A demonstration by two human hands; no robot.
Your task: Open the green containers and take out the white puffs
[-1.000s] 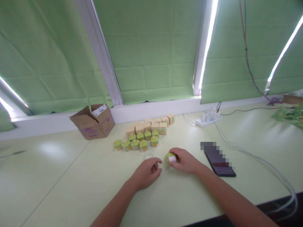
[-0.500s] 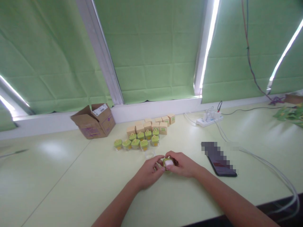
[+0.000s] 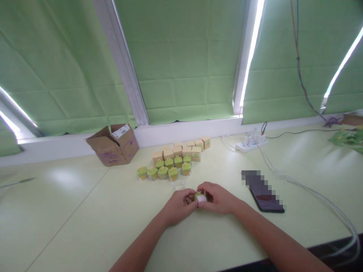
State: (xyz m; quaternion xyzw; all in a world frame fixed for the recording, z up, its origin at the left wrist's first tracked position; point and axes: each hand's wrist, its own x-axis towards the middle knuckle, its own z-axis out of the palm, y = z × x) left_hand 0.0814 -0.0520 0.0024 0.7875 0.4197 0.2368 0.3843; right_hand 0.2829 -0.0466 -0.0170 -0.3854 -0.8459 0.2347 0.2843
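Observation:
Between my two hands is a small green lid (image 3: 201,199) with a pale, whitish piece in its middle; fingers cover much of its edge. My left hand (image 3: 181,206) curls its fingers and thumb against the left side of it. On the right side, my right hand (image 3: 216,197) grips it with thumb and fingers. Just beyond my left fingers a small clear container (image 3: 179,185) lies on the table. Farther back stand several small clear jars with green lids (image 3: 162,172), each lid topped by a yellowish loop.
Several small tan boxes (image 3: 168,154) stand behind the jars. An open cardboard box (image 3: 116,145) is at the back left. To the right lie a dark phone (image 3: 263,194), a white power strip (image 3: 251,144) and white cables (image 3: 317,195). Green packaging (image 3: 344,136) rests at the far right.
My left fingers have closed in on the green lid, and my right hand has shifted slightly. The jars and boxes stay where they were.

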